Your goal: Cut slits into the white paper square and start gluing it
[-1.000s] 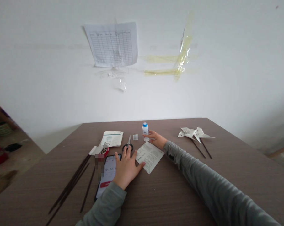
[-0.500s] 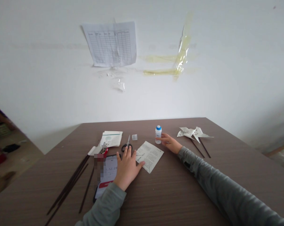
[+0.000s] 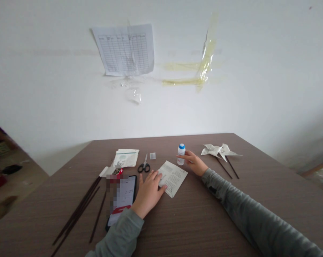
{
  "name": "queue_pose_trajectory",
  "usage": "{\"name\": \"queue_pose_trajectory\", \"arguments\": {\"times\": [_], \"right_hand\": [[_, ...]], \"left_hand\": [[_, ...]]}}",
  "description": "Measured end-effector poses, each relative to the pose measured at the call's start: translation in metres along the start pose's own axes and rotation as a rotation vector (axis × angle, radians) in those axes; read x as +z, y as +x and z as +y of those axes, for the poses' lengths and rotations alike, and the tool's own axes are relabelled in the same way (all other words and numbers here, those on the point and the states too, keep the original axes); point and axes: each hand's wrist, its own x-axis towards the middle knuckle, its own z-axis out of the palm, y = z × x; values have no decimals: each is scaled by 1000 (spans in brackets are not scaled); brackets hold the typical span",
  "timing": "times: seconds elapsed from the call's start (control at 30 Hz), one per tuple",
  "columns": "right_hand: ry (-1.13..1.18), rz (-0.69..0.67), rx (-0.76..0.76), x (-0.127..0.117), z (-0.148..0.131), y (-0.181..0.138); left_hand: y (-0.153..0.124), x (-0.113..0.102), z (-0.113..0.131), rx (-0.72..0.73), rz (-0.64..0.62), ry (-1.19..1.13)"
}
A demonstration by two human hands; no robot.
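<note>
My left hand [image 3: 147, 192] lies palm down, fingers spread, with its fingertips on the left part of a printed square of paper [image 3: 174, 176]. A fold or cut line runs near the paper's lower corner. Just beyond the paper, a small white bottle [image 3: 181, 157] with a blue cap stands upright on the table. My right hand [image 3: 195, 163] has its fingers around the bottle's right side and front; the thumb is hard to make out. Black-handled scissors [image 3: 144, 167] lie past my left fingertips, beside a small clear box [image 3: 152, 156].
Paper pinwheels [image 3: 217, 150] on brown sticks lie at the right. To the left are stacked paper sheets [image 3: 126, 157], a small red box [image 3: 117, 174], a phone [image 3: 124, 200] and several dark sticks [image 3: 78, 210]. A white wall [image 3: 161, 114] rises behind the table [image 3: 204, 221].
My left hand has slid slightly right, off the scissors' handles, and the paper has shifted right with it. The bottle has moved slightly right and nearer with my right hand.
</note>
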Motion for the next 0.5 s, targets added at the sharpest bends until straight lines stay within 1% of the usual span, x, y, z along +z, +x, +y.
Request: {"name": "queue_pose_trajectory", "arguments": {"times": [0.13,0.2,0.3,0.5], "right_hand": [[-46,19,-24,-6,-3,-19],[-74,49,-25,-5,-2,-26],[-121,137,4,-2,0,-31],[-208,300,58,-1,-5,-31]], "left_hand": [[0,5,4,4,-1,-11],[-1,7,5,11,20,-15],[-1,9,7,19,42,-18],[-2,5,13,-8,9,-1]]}}
